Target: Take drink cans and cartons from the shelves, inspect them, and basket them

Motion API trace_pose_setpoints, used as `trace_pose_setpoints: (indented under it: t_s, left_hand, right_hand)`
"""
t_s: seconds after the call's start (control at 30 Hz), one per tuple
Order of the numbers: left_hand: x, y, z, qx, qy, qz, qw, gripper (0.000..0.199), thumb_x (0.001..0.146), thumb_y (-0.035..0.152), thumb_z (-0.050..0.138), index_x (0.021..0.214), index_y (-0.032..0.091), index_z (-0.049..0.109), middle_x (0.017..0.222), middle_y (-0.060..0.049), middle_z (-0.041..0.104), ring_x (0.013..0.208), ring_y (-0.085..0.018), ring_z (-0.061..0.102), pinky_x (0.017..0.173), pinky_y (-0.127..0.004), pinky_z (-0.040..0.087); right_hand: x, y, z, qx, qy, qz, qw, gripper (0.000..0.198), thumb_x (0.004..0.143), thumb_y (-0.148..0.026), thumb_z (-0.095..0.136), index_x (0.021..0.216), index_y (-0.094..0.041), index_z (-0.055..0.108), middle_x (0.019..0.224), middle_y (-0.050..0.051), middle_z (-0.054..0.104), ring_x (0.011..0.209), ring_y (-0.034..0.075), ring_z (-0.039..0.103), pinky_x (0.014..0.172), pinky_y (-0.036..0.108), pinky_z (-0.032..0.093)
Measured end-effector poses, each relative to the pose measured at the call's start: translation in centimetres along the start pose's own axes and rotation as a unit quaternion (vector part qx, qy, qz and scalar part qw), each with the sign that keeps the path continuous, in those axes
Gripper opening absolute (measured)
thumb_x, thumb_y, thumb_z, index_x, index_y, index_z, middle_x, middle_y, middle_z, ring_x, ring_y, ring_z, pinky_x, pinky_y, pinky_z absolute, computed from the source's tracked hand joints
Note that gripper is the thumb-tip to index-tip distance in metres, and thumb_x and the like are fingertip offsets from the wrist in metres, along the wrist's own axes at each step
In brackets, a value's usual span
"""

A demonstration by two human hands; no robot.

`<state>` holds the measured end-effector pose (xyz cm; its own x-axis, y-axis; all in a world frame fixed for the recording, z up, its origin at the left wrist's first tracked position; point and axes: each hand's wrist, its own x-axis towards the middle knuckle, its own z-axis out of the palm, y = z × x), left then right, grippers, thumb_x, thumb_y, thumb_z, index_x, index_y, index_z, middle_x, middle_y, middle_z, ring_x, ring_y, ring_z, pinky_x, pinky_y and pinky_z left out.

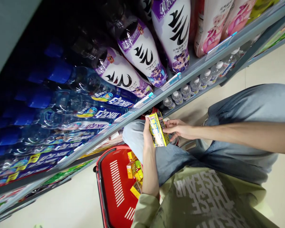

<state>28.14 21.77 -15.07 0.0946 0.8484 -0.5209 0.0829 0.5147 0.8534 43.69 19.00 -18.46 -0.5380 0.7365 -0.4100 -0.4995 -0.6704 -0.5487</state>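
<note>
A small yellow and black drink carton [157, 130] is held up between both hands, above my bent knees. My left hand [147, 134] is closed around its left edge, thumb along the side. From the right, my right hand [177, 129] grips the opposite side with its fingers bent against it. Below and left of my left forearm stands a red shopping basket [109, 186]. Several small yellow and orange cartons [132, 169] lie in it, partly hidden behind the forearm.
A slanting shelf edge [192, 76] runs close above my hands. On it are purple-and-white bottles [144, 57], blue-capped water bottles [85, 107] and pink bottles [213, 28]. Small clear bottles [196, 85] line the lower shelf. Pale floor tiles [68, 196] show around the basket.
</note>
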Motion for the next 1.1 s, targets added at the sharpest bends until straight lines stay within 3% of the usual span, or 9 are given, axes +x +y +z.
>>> trace_pose_setpoints:
  t_s: [0.2,0.43,0.73,1.1]
  left_hand:
    - [-0.1,-0.3,-0.2,-0.018,0.013,0.004,1.000,0.085,0.081,0.091,0.033,0.110,0.021,0.071,0.092,-0.009,0.077,0.094,-0.034,0.073,0.073,-0.045,0.062]
    - [-0.4,-0.6,0.0,-0.098,-0.027,-0.040,0.994,0.076,0.084,0.079,0.051,0.116,0.012,0.069,0.097,-0.012,0.077,0.092,-0.031,0.074,0.074,-0.041,0.062]
    - [0.6,-2.4,0.3,-0.040,-0.086,0.012,0.995,0.055,0.092,0.063,0.056,0.123,0.018,0.065,0.105,-0.009,0.076,0.098,-0.026,0.072,0.080,-0.036,0.059]
    - [0.3,-2.2,0.3,-0.031,-0.090,0.021,0.995,0.052,0.094,0.062,0.053,0.125,0.021,0.063,0.113,-0.009,0.073,0.108,-0.027,0.069,0.083,-0.036,0.059]
  right_hand:
    - [0.2,-0.4,0.3,-0.008,-0.018,0.002,1.000,0.044,0.064,-0.032,0.093,0.093,-0.019,0.062,0.092,0.001,0.068,0.082,0.017,0.069,0.060,0.027,0.064]
    - [0.1,-0.5,0.0,-0.015,-0.080,0.015,0.997,0.052,0.073,-0.033,0.087,0.118,-0.022,0.063,0.108,0.005,0.073,0.093,0.020,0.072,0.065,0.027,0.064]
    - [-0.2,1.2,-0.1,-0.125,-0.006,0.038,0.991,0.056,0.058,-0.037,0.095,0.101,-0.020,0.063,0.087,0.003,0.072,0.075,0.018,0.070,0.052,0.023,0.059]
    - [-0.2,1.1,0.1,-0.155,-0.007,0.031,0.987,0.049,0.066,-0.044,0.090,0.096,-0.021,0.059,0.081,0.000,0.067,0.061,0.012,0.062,0.046,0.019,0.053]
